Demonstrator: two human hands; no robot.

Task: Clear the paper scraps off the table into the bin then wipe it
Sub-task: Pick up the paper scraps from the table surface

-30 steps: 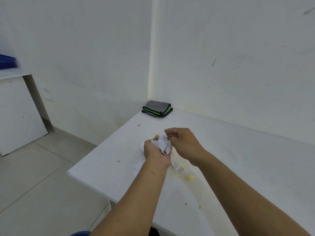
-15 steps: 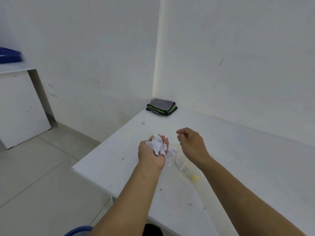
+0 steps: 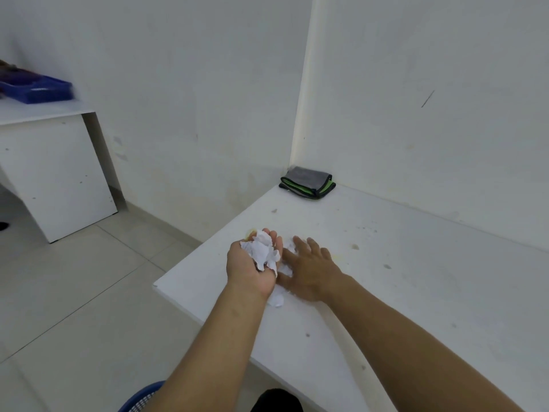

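White crumpled paper scraps (image 3: 263, 250) fill the left hand (image 3: 252, 264), which is cupped palm-up above the table (image 3: 416, 292) near its left edge; fingers curl loosely around the wad, holding it. Right hand (image 3: 312, 267) lies palm-down just beside the left, fingers straight and spread, pressing flat on the tabletop. More scraps (image 3: 276, 298) remain on the surface: one piece shows below the left wrist, others peek out between the two hands and partly under the right fingers. How many lie beneath the right palm cannot be told.

Tabletop is white, marked with small dark specks and a few yellowish stains (image 3: 355, 247) to the right of the hands.

Folded cloth (image 3: 309, 182), grey with green and black edging, sits at the far corner of the table, touching or nearly touching the wall, well apart from the hands.

Blue bin (image 3: 139, 399), mesh-sided, only its rim visible at the bottom edge, on the floor beside the table, below the left forearm.

Far left: a second white desk (image 3: 53, 173) carrying a blue tray (image 3: 35, 90), blurred. Floor is pale tile.
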